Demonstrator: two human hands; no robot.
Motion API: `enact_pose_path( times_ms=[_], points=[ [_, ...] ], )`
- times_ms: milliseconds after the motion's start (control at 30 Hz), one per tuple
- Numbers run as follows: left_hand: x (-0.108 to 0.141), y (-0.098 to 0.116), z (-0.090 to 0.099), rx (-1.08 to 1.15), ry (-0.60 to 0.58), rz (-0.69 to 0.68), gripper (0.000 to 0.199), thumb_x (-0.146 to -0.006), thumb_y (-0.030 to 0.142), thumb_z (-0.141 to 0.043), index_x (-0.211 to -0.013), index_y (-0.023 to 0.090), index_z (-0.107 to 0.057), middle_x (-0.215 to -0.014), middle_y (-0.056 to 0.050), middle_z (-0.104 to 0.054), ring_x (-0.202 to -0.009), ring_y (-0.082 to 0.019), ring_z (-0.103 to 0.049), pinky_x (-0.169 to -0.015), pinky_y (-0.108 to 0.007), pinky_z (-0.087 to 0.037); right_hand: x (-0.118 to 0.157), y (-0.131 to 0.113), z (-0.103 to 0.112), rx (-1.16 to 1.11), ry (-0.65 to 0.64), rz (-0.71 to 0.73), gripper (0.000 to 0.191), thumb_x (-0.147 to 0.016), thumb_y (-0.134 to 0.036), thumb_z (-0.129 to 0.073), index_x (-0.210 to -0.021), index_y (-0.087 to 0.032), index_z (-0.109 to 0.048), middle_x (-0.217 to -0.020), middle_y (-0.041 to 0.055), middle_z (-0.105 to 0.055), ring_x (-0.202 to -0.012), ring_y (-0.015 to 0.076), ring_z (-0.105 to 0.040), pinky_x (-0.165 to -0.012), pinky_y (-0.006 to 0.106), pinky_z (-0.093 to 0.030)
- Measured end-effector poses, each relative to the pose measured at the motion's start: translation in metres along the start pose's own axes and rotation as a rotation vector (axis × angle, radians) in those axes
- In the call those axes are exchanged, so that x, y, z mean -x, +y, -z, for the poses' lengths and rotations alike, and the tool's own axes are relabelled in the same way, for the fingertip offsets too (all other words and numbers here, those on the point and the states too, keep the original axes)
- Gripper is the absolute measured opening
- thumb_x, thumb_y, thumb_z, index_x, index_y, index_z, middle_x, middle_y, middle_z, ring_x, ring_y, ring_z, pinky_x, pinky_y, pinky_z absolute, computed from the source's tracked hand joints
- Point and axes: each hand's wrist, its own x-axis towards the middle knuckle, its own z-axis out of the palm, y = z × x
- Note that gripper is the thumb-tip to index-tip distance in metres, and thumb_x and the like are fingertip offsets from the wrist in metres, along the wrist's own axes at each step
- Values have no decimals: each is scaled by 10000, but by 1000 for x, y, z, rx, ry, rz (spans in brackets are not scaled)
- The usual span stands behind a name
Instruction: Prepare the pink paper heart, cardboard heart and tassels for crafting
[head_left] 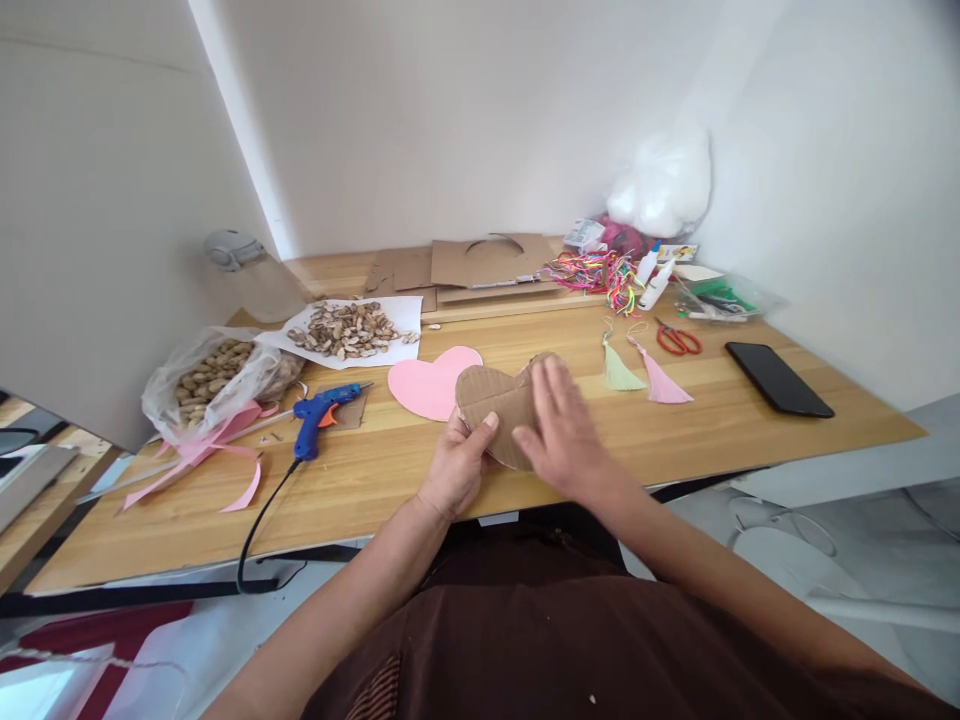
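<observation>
A brown cardboard heart (498, 402) is held just above the front part of the table. My left hand (459, 462) grips its lower left edge, the thumb on top and the fingers underneath. My right hand (561, 425) lies with its fingers stretched flat over the heart's right side, slightly blurred and covering that part. Behind and to the left, a pink paper heart (431, 380) lies on the wooden tabletop, partly overlapped in view by the cardboard one. A blue glue gun (319, 415) with an orange trigger rests farther left, its black cord running off the front edge.
At the left are a bag of peanuts (214, 375), pink paper strips (206, 455) and nut shells on white paper (405, 315). Cardboard sheets (480, 262) lie at the back. To the right are two tassels (660, 375), red-handled scissors (679, 340), glue bottles (657, 285) and a black phone (778, 378).
</observation>
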Motion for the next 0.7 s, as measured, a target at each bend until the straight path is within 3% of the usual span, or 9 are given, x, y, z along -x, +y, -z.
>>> enact_pose_path(
  times_ms=[67, 133, 200, 267, 333, 433, 567, 633, 700],
  points=[
    [0, 2, 0, 62, 17, 6, 448, -774, 422, -866, -1120, 230, -656, -1189, -37, -739, -1129, -206, -675, -1024, -343, -519, 13, -23, -9, -69, -130, 126, 863, -987, -583, -493, -1642, -85, -232, -1701, 246, -227, -1596, 399, -125, -1238, 675, -236],
    [0, 5, 3, 97, 66, -6, 428, -808, 467, -832, -1127, 241, -657, -1170, -27, -741, -1155, -203, -672, -1031, -338, -526, 23, -39, -9, -248, -215, 320, 667, -1009, -537, -480, -1527, -117, -472, -1589, 221, -474, -1540, 354, -338, -1220, 593, -343],
    [0, 11, 9, 95, 81, -6, 439, -840, 483, -800, -1183, 254, -651, -1204, -27, -730, -1128, -206, -678, -964, -345, -565, 27, -47, -2, -471, -221, 474, 394, -1034, -419, -469, -1261, -184, -690, -1238, 133, -753, -1282, 251, -645, -1117, 439, -504],
    [0, 16, 14, 88, 62, -9, 456, -852, 472, -789, -1225, 249, -649, -1258, -43, -716, -1084, -210, -683, -876, -336, -591, 22, -46, 8, -600, -134, 516, 262, -1020, -305, -495, -1070, -223, -738, -945, 56, -796, -1043, 193, -744, -1006, 356, -575],
    [1, 18, 16, 82, 45, 6, 455, -839, 452, -806, -1214, 236, -664, -1232, -53, -726, -1022, -208, -690, -823, -320, -597, 9, -39, 16, -546, -5, 437, 265, -994, -242, -515, -1157, -223, -722, -1056, 73, -793, -1160, 222, -710, -1053, 404, -555],
    [4, 17, 12, 77, 11, 45, 461, -828, 463, -816, -1211, 248, -675, -1196, -48, -738, -1006, -213, -694, -865, -343, -601, -12, -26, 16, -230, 80, 211, 540, -1011, -306, -482, -1532, -164, -484, -1564, 165, -522, -1538, 317, -356, -1232, 569, -353],
    [5, 15, 7, 99, 15, 25, 457, -902, 503, -726, -1262, 226, -669, -1315, -86, -698, -1238, -251, -629, -1001, -358, -563, -4, -23, -1, -71, -116, 235, 845, -977, -577, -530, -1583, -14, -356, -1650, 284, -330, -1574, 417, -204, -1236, 653, -272],
    [3, 16, 10, 106, 68, 36, 467, -927, 524, -684, -1274, 212, -663, -1341, -102, -685, -1277, -263, -608, -1000, -369, -567, 13, -31, -8, -217, -263, 462, 667, -985, -574, -535, -1437, -84, -571, -1514, 233, -557, -1481, 366, -439, -1211, 570, -375],
    [2, 19, 13, 105, 76, 55, 486, -926, 537, -680, -1301, 229, -647, -1369, -95, -672, -1243, -271, -626, -969, -402, -588, 29, -40, -8, -456, -301, 616, 385, -1029, -477, -502, -1102, -184, -740, -1110, 107, -792, -1146, 229, -719, -1082, 383, -539]
  ],
)
